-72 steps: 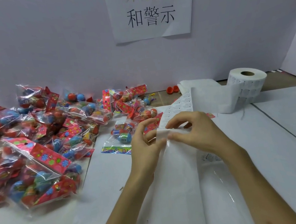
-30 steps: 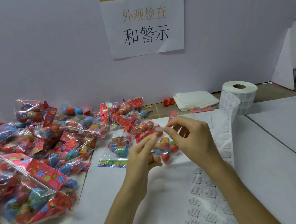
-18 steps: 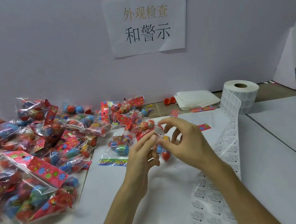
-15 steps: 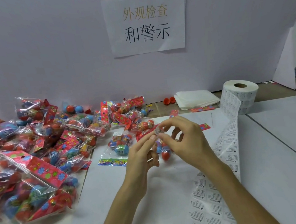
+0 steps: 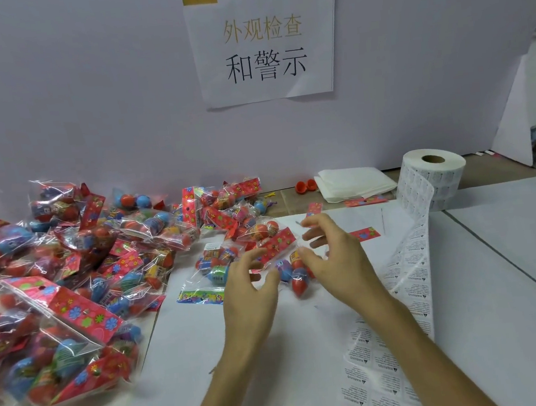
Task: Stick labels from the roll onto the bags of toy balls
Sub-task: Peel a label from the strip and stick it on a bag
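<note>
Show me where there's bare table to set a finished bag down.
Widest bare table: right of the label strip, nearer than the label roll. Narrower: white sheet between the bag pile and left forearm. Crowded: the left side and the loose bags mid-table.

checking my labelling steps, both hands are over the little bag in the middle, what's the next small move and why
Likely lower the left hand onto the small bag to pin it flat. Both hands hover open around it and nothing holds it down. Whether the right hand carries a label is too blurred to tell.
</note>
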`<state>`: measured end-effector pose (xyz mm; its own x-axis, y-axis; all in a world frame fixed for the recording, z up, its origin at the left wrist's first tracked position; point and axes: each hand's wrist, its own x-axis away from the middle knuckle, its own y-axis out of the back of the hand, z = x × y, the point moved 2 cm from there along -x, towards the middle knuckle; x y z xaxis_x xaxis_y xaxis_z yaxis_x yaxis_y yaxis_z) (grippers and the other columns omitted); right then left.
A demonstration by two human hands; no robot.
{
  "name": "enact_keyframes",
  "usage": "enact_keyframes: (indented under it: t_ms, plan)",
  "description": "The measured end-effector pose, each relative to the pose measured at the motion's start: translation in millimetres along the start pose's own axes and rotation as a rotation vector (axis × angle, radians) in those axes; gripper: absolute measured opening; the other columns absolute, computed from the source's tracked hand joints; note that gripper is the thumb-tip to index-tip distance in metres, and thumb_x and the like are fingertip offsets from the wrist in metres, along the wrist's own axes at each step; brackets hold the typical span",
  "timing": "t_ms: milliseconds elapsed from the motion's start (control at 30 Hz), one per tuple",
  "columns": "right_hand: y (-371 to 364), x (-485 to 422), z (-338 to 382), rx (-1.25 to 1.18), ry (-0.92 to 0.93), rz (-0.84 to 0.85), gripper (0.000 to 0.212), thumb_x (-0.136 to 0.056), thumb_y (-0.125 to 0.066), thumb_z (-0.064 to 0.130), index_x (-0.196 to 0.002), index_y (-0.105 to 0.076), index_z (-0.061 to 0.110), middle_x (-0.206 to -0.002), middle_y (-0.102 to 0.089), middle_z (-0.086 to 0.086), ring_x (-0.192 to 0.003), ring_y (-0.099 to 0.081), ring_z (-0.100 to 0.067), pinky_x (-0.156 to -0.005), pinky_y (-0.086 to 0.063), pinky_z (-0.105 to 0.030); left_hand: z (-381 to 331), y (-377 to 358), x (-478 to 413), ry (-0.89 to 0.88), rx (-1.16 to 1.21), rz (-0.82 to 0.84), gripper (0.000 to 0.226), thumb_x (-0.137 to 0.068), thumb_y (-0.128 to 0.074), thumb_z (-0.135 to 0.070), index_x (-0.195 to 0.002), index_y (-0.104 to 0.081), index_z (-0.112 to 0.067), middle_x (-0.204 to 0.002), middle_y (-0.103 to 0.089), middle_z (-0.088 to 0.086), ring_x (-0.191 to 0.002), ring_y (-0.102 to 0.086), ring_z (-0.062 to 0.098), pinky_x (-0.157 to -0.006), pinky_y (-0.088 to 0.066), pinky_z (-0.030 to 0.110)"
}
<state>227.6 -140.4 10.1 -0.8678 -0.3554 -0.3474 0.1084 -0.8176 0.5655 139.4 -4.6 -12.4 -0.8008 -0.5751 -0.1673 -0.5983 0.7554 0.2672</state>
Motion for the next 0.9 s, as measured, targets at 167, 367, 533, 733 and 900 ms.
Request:
enact_keyframes:
  t_ms: [167,367,533,733,900]
  plan:
    - [-9.1,4.1,-14.3,0.234,-0.170,0.163,0.078,-0.096,-0.064,0.042,-0.155,-0.014,0.033,-0.130,-0.063,-0.002,-0.119,-0.060,-0.027,-0.105,-0.045,-0.045,4.3,-2.0,2.4,-0.040,-0.378,0.097,0.035,-0.096,-0.064,-0.032,-0.130,-0.063,-0.039,-0.131,-0.054,-0.006,-0.117,-0.058,0.018,-0.100,-0.051,0.043]
    - [-8.7,1.2,-15.3,-0.003,-0.202,0.077,0.075,-0.090,-0.075,0.029,-0.149,-0.030,0.031,-0.103,-0.062,0.006,-0.098,-0.065,-0.017,-0.085,-0.055,-0.033,-0.6,-6.4,3.5,0.018,-0.153,0.171,0.022,-0.094,-0.070,-0.025,-0.113,-0.069,-0.036,-0.121,-0.056,-0.012,-0.112,-0.061,0.013,-0.092,-0.048,0.026]
    - [-2.4,-0.4,-6.7,-0.137,-0.177,-0.057,0.073,-0.086,-0.078,0.008,-0.144,-0.039,0.028,-0.102,-0.062,0.008,-0.085,-0.060,0.002,-0.057,-0.046,-0.005,-5.7,0.0,1.9,0.188,0.282,0.126,0.029,-0.092,-0.074,-0.016,-0.116,-0.065,-0.028,-0.125,-0.063,-0.004,-0.103,-0.068,0.012,-0.090,-0.059,0.032]
    - [9.8,1.7,6.0,-0.419,-0.143,-0.148,0.072,-0.080,-0.084,0.009,-0.137,-0.045,0.029,-0.103,-0.067,0.005,-0.089,-0.069,-0.007,-0.064,-0.053,-0.013,-5.8,1.8,2.7,0.460,0.685,0.146,0.062,-0.086,-0.080,-0.018,-0.138,-0.046,-0.018,-0.128,-0.068,0.014,-0.112,-0.071,0.029,-0.106,-0.052,0.045]
    - [3.1,4.9,15.6,-0.681,-0.109,0.042,0.065,-0.083,-0.080,0.000,-0.131,-0.049,0.031,-0.108,-0.071,-0.007,-0.095,-0.074,-0.020,-0.075,-0.060,-0.029,-16.4,-2.3,6.7,0.325,0.676,0.374,0.042,-0.088,-0.070,-0.028,-0.128,-0.067,-0.017,-0.121,-0.074,0.012,-0.111,-0.072,0.029,-0.097,-0.055,0.038]
